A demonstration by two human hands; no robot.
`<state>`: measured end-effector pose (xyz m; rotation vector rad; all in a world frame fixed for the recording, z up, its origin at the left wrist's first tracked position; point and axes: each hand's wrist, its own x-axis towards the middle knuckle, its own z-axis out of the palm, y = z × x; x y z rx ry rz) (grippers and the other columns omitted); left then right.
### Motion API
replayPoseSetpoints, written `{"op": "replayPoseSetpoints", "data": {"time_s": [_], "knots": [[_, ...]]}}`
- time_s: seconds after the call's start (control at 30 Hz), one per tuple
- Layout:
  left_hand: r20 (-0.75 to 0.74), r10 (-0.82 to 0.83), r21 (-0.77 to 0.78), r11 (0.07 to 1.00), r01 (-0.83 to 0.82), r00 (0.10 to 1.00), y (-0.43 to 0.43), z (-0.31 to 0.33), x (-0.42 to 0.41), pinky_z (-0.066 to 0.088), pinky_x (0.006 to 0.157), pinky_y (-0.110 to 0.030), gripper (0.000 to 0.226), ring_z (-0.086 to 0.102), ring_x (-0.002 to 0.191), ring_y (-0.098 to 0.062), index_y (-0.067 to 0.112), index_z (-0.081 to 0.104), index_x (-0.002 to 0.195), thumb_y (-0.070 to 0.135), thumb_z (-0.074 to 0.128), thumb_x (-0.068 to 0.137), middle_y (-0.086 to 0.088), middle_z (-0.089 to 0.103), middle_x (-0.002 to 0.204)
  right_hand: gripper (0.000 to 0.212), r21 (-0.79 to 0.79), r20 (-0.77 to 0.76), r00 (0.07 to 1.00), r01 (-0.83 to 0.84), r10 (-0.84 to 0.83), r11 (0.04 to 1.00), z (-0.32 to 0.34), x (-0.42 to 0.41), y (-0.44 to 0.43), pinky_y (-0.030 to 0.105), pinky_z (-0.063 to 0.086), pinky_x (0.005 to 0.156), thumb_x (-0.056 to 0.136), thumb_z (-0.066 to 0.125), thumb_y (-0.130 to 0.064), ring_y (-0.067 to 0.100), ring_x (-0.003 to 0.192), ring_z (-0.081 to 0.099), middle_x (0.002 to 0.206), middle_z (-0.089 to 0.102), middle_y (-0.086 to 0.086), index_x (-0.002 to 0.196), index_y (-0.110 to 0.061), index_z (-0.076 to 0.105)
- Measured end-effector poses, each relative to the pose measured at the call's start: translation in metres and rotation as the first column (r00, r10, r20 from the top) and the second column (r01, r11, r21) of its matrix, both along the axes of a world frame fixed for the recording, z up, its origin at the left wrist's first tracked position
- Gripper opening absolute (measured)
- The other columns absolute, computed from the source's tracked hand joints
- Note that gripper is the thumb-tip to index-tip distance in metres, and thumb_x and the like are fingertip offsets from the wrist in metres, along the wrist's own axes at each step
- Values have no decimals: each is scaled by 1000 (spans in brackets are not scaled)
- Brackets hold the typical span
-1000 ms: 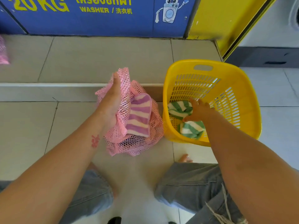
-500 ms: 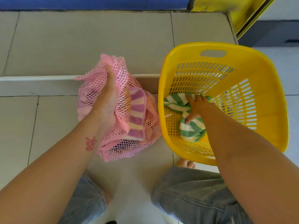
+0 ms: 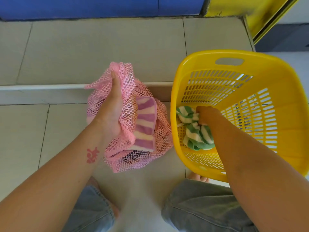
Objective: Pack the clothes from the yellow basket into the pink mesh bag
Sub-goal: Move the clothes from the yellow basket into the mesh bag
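Observation:
The pink mesh bag [image 3: 147,153] stands on the tiled floor in the middle. My left hand [image 3: 112,108] grips its bunched rim and holds the mouth up. A purple and cream striped cloth [image 3: 145,124] shows inside the bag. To the right sits the yellow basket [image 3: 284,91], tilted toward me. My right hand [image 3: 205,115] reaches down into it, fingers closed on a green and white striped cloth [image 3: 197,136] at the basket's bottom.
A low tiled step [image 3: 41,87] runs across behind the bag and basket. A blue panel [image 3: 100,5] and a yellow panel [image 3: 260,12] stand at the back. My knees in grey jeans [image 3: 197,208] and bare toes [image 3: 199,177] are below.
My right hand has closed tighter on the green striped cloth and bunched it up. The view has shifted down a little. My left hand keeps its hold on the bag.

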<state>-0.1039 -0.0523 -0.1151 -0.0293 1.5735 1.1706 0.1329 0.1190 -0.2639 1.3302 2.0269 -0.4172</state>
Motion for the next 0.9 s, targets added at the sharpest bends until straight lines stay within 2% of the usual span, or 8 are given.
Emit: {"op": "replayPoseSetpoints", "data": {"time_s": [0.17,0.37,0.5,0.6,0.7,0.77,0.83,0.9], "knots": [[-66,-4,33,999,7,998,-18,24,-5,62,69,-39,81,79,83,-26,27,60,132,87,39,81,-10,78,111,50,6,-239,963,128,-123,992,57,-5,2,37,44,90,84,65,-19,34,116,55,127,57,16,131,-18,49],[-93,2,61,998,3,996,-46,56,-14,43,109,-59,96,64,121,-43,35,52,143,93,47,67,-20,63,138,52,48,-582,759,391,-292,919,164,-4,-10,39,43,91,79,71,-16,37,117,53,127,57,20,128,-16,50],[-162,-4,53,998,13,987,-66,74,-24,58,93,-53,84,77,97,-32,34,55,141,89,35,80,-8,76,117,51,146,-765,601,511,-231,847,240,-16,-39,36,41,87,82,67,-17,35,117,52,127,56,16,129,-18,48],[-177,-58,53,996,69,983,-78,88,-26,62,65,-36,77,79,78,-28,23,63,128,81,26,91,-9,81,92,49,212,-892,445,574,-83,791,275,-43,-75,30,37,76,80,65,-19,31,110,55,122,59,12,126,-19,49],[-176,-62,83,994,77,982,-88,91,-31,60,67,-33,79,79,81,-27,20,63,130,78,25,93,-10,81,97,42,189,-960,281,593,20,782,267,-86,-121,28,38,69,77,62,-14,31,97,59,113,58,10,117,-22,51],[-178,-37,127,990,60,983,-95,95,-33,61,73,-37,77,77,90,-29,20,65,127,77,25,95,-11,79,104,42,220,-959,272,558,74,800,246,-115,-158,33,43,75,76,63,-11,35,97,57,114,54,10,115,-22,52],[-171,-41,182,981,73,984,-96,90,-40,59,89,-50,76,72,107,-37,22,65,129,77,26,94,-17,74,120,45,241,-928,366,470,61,849,217,-139,-190,33,40,80,76,62,-7,33,108,51,120,50,10,118,-22,53],[-198,-50,197,976,90,979,-100,92,-43,60,88,-47,73,75,101,-33,24,66,126,77,25,94,-15,76,116,48,214,-889,456,314,51,925,185,-158,-218,31,36,88,77,61,-6,30,116,44,127,47,9,121,-23,52]]}}
